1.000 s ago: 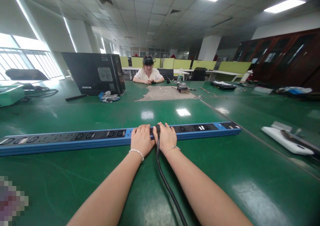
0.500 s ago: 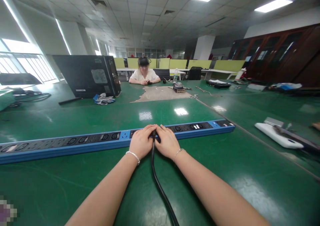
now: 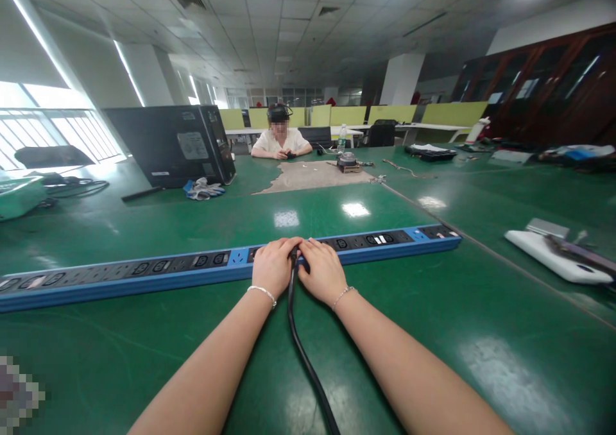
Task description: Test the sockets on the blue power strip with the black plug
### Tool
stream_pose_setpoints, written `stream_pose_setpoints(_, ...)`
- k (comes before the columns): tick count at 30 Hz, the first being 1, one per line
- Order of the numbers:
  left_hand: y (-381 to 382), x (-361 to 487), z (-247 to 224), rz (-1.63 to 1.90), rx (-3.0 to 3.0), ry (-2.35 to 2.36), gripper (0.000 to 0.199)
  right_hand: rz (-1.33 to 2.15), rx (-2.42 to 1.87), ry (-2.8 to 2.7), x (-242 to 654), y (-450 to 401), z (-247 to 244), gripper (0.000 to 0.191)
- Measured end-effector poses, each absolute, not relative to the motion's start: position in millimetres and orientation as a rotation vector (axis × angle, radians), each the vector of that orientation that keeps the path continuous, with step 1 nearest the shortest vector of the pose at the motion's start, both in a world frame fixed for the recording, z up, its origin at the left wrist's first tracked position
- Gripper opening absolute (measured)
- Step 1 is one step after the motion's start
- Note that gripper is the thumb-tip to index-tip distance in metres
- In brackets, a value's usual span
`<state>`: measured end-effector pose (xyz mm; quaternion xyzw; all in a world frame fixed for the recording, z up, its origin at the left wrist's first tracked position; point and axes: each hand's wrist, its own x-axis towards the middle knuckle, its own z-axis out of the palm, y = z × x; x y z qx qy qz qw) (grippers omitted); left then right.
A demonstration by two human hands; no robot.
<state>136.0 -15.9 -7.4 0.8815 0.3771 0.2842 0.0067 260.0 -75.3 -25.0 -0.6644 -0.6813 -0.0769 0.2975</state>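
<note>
A long blue power strip (image 3: 178, 278) with a row of black sockets lies across the green table. Over its middle, my left hand (image 3: 273, 268) and my right hand (image 3: 321, 271) meet, fingers curled in from both sides around the end of a black power cord (image 3: 301, 351). That end sits against the strip's top face; its plug is mostly hidden by my fingers, so I cannot tell how deep it goes. From my hands the cord runs back toward me between my forearms.
A black computer case (image 3: 168, 146) stands at the back left, with gloves (image 3: 203, 189) beside it. Across the table (image 3: 192, 358) sits another person (image 3: 282, 141), near a bottle (image 3: 342, 138) and a small device (image 3: 347, 160). A white object (image 3: 553, 255) lies at right.
The camera view has shifted slightly. Both hands stay closed around the cord's end at the same part of the strip; the cord's upper part leans a little more to the left.
</note>
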Motion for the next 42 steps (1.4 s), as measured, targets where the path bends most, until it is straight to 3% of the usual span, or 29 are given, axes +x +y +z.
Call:
stream_pose_setpoints(17,-7,138,-26,1.287,2.765,0.893,0.024,-0.238,-1.712,-1.77,260,-72,-29,0.045)
stream_pose_setpoints(24,-14,120,29,1.67,2.506,0.977,0.021,-0.218,-1.712,-1.772,260,-71,-31,0.045)
stream_pose_setpoints(27,-4,87,43,1.611,2.485,1.163,0.022,-0.214,-1.708,-1.782,260,-71,-31,0.045)
stream_pose_setpoints(32,16,33,22,1.248,2.46,1.447,0.029,-0.22,-1.714,-1.77,260,-71,-31,0.046)
stream_pose_setpoints(36,23,21,3,1.122,2.451,1.465,0.043,-0.225,-1.718,-1.773,261,-71,-31,0.046)
stream_pose_setpoints(42,29,27,-5,1.085,2.614,1.321,0.037,-0.244,-1.718,-1.778,262,-71,-32,0.045)
